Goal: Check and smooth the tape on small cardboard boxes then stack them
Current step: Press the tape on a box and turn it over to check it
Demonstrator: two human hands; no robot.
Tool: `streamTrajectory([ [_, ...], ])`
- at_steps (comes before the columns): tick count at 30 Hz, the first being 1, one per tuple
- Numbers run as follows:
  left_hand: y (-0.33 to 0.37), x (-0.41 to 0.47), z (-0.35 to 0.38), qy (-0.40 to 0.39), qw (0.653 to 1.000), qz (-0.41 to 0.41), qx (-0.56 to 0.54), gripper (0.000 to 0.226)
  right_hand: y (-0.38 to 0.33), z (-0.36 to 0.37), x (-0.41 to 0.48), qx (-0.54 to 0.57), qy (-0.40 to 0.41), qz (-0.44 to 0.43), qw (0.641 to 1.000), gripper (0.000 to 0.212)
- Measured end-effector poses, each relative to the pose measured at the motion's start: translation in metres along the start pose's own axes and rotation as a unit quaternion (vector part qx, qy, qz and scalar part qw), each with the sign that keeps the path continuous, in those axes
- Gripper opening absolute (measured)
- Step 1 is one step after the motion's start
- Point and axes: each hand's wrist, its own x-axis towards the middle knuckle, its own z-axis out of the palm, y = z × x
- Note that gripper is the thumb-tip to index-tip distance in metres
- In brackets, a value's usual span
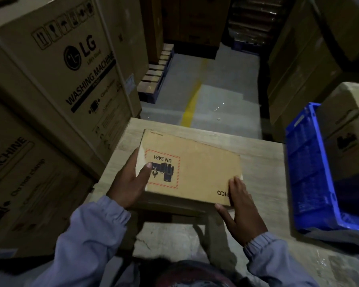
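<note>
Left grip and right grip clasp cardboard box, labelled UN 3481, LG WASHING MACHINE carton alongside

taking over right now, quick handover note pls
Left hand grips the left end of the box, thumb on top beside the tape.
Right hand holds the box's near right corner.
The box is over the table, with the crate to the right.
Done: no stack in view.
Left: smooth the tape, then stack the box.
</note>
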Motion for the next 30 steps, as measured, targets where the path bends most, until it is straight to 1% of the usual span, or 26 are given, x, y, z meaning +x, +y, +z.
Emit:
streamTrajectory([
  [2,-0.011,-0.001,-0.002,0.016,0.999,0.008,0.031,0.076,0.003,0.002,0.0,0.032,-0.001,0.04,0.999,0.109],
  [5,-0.021,0.0,-0.004,0.041,0.998,-0.002,0.046,0.085,0.003,0.004,0.004,0.167,-0.003,0.062,0.984,0.113],
  [8,-0.034,0.005,-0.009,0.039,0.999,-0.007,0.037,0.087,-0.002,0.001,0.007,0.198,0.006,0.121,0.973,0.132],
  [9,-0.038,0.006,-0.01,0.036,0.998,-0.008,0.041,0.089,-0.002,-0.001,0.009,0.195,0.004,0.142,0.97,0.133],
  [10,-0.04,0.007,-0.01,0.035,0.998,-0.006,0.046,0.09,-0.002,-0.003,0.01,0.192,0.001,0.155,0.969,0.129],
  [13,-0.045,0.008,-0.008,0.037,0.998,-0.012,0.049,0.092,0.001,-0.009,0.012,0.197,-0.007,0.145,0.97,0.104],
  [16,-0.055,0.01,-0.005,0.017,0.999,-0.023,0.04,0.088,0.003,-0.01,0.012,0.199,-0.001,0.148,0.969,0.092],
  [19,-0.066,0.012,0.001,0.003,0.998,-0.049,0.026,0.082,0.005,-0.011,0.012,0.198,0.016,0.16,0.967,0.09],
  [22,-0.068,0.013,0.007,0.005,0.998,-0.061,0.019,0.077,0.006,-0.013,0.012,0.203,0.026,0.165,0.965,0.09],
  [25,-0.067,0.017,0.007,-0.006,0.998,-0.067,0.01,0.062,0.006,-0.016,0.009,0.228,0.041,0.167,0.959,0.09],
  [27,-0.067,0.02,0.007,-0.008,0.998,-0.067,0.01,0.057,0.001,-0.024,0.006,0.244,0.066,0.149,0.956,0.09],
  [30,-0.071,0.02,0.007,-0.023,0.997,-0.074,-0.006,0.049,-0.015,-0.049,0.003,0.233,0.103,0.094,0.962,0.093],
])
